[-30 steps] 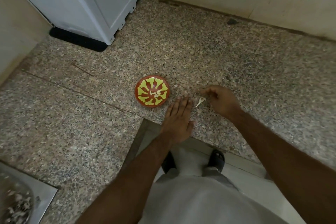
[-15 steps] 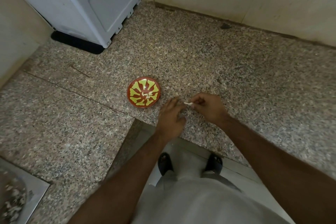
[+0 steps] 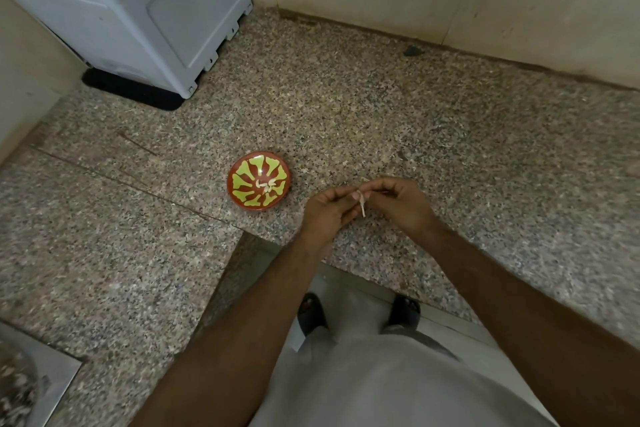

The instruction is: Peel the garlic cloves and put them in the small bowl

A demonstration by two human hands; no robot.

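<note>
Both hands pinch one garlic clove (image 3: 361, 200), left hand (image 3: 327, 210) bracing, right hand (image 3: 398, 203) fingers gripping skin | small bowl (image 3: 259, 180) at 9 o'clock, near for dropping | bench (image 3: 381, 121).

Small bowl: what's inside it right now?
The small bowl holds a few pale peeled garlic cloves clustered at its centre, on the yellow-green pattern. The exact count is too small to tell. Nothing covers the bowl; both hands are off to its right.

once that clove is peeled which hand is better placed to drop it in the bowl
Probably the left hand: it sits nearer the small bowl, which lies to its left. The right hand is farther away. Both pinch the garlic clove.
</note>
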